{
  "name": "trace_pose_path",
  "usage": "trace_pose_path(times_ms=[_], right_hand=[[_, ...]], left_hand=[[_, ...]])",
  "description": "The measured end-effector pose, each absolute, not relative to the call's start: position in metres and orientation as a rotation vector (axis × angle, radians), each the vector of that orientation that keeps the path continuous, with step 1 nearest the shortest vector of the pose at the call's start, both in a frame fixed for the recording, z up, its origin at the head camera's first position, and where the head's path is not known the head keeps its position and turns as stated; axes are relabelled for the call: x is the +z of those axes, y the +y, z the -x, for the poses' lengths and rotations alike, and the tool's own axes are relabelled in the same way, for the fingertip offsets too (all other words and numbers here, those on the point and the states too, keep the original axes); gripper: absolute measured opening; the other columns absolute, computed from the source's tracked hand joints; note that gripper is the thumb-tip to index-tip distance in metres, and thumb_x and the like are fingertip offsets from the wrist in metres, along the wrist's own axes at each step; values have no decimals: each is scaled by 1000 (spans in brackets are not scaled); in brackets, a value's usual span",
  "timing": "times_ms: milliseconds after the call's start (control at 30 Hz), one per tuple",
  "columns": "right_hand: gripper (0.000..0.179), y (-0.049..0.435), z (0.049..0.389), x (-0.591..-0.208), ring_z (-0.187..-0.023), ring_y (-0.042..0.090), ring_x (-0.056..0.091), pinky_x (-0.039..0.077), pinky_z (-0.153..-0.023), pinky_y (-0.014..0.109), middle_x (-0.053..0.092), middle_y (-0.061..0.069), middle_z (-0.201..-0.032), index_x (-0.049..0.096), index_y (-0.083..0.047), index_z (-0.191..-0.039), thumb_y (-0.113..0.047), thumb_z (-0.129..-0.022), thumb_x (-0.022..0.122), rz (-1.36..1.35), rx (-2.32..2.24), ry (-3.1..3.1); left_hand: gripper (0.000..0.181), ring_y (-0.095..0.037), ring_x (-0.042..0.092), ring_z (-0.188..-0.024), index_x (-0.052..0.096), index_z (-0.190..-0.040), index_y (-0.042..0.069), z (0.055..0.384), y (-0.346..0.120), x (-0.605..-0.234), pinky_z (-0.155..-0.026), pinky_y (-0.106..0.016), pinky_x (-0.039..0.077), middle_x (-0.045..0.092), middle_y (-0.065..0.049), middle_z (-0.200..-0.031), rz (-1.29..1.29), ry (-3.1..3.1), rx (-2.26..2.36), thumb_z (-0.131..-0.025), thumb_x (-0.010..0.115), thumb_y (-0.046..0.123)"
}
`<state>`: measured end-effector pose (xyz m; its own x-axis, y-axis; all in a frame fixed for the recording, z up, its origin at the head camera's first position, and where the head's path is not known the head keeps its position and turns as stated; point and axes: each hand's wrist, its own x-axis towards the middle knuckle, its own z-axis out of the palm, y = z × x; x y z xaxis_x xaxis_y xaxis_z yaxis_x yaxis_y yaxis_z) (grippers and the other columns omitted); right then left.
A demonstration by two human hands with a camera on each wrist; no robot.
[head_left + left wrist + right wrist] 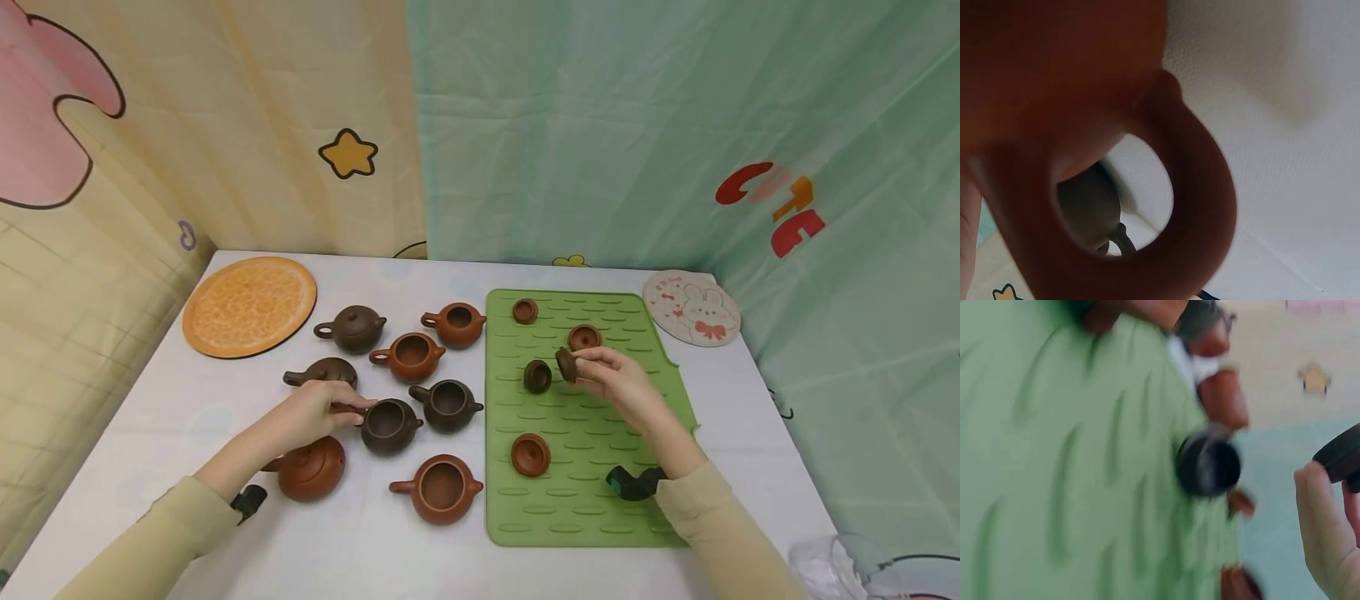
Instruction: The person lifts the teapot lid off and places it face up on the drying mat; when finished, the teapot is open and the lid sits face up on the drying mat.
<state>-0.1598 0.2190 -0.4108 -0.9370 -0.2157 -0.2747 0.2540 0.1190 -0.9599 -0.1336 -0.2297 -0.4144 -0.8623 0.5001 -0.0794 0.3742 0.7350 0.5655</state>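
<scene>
My left hand (318,414) pinches the handle of a lidless dark brown teapot (390,428), its round opening facing up. Close under the left wrist sits a lidded red-brown teapot (312,471); the big loop handle (1207,181) in the left wrist view is red-brown too. Over the green mat (585,521), my right hand (621,385) holds a dark brown lid (566,365) tilted on its side between thumb and fingers. Beside that lid, a second dark lid (537,377) lies on the mat, hollow side up. Red-brown lids (530,455) lie around them.
Left of the mat stand more lidless teapots (441,489) and lidded dark ones (356,328). An orange round mat (250,307) lies at the back left, a rabbit-print pad (692,308) at the back right. Curtains (570,142) hang behind the white table (315,554).
</scene>
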Motion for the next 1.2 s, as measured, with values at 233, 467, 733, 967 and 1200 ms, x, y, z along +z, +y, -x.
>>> trace_pose_path(times_ms=[233,467,733,967,1200], right_hand=[[35,256,155,-434,-99,9,67,53,-94,24,63,-3,-107,38,6,-137,-9,-106,40,-171,-2131,1763],[48,265,153,-447,-98,13,70,53,-95,26,65,8,-111,25,10,-145,-21,-109,32,-179,-2115,1667],[70,266,142,-448,-132,31,50,51,-98,23,19,34,-156,11,13,-152,-28,-106,44,-172,-1742,1990],[60,260,131,-439,-125,38,55,53,-96,32,41,32,-147,42,11,-143,-30,-101,56,-205,-1479,2287],[53,257,128,-438,-111,36,66,54,-94,41,56,30,-135,57,8,-132,-30,-96,63,-213,-1322,2402]], left_hand=[[25,-7,59,-84,77,-109,11,132,-229,-412,-69,-23,50,74,0,-97,-693,2717,815,-83,77,8],[25,-7,60,-85,77,-109,10,129,-230,-412,-69,-22,50,74,0,-98,-697,2718,834,-84,76,9],[26,-7,61,-85,77,-109,9,131,-229,-411,-69,-22,51,74,0,-98,-697,2714,840,-84,76,9],[25,-7,59,-84,77,-109,9,130,-229,-411,-68,-21,50,74,0,-98,-676,2714,819,-84,76,9],[26,-5,57,-82,77,-109,9,131,-228,-410,-67,-21,50,73,1,-96,-692,2718,826,-84,76,9]])
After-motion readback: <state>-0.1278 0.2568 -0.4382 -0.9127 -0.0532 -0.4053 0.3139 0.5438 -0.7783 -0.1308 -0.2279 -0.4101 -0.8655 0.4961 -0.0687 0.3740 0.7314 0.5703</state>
